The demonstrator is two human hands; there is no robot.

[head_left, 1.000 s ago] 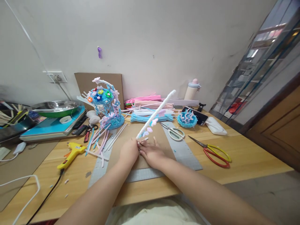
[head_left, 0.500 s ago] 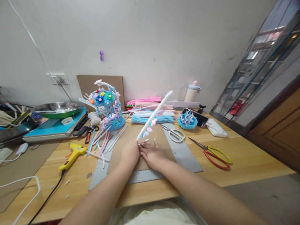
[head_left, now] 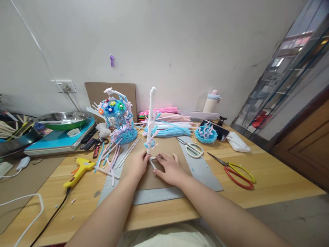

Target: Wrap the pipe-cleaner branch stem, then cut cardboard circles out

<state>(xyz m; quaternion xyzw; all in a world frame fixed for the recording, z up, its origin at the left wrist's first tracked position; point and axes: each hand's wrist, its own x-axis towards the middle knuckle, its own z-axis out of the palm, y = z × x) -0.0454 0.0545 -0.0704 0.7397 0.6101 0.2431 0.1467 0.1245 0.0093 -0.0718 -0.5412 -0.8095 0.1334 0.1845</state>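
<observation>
A white pipe-cleaner stem (head_left: pixel 151 115) with small pale pink and blue blossoms stands nearly upright on a sheet of brown cardboard (head_left: pixel 164 145). My left hand (head_left: pixel 139 164) pinches its lower end. My right hand (head_left: pixel 170 168) lies palm down on the cardboard just right of the base, fingertips touching a short white piece there. A finished blue and pink pipe-cleaner ornament (head_left: pixel 117 115) stands behind, to the left.
Grey mats (head_left: pixel 203 168) lie under the cardboard. White-handled scissors (head_left: pixel 191 147) and red-and-yellow scissors (head_left: pixel 238 171) lie to the right. A yellow glue gun (head_left: pixel 78 168) and its black cord lie left. Pipe-cleaner bundles (head_left: pixel 168 123), a small blue basket (head_left: pixel 205 133), a phone and a bottle sit behind.
The white stem has swung from leaning far right to nearly upright. My right hand has flattened onto the cardboard beside its base.
</observation>
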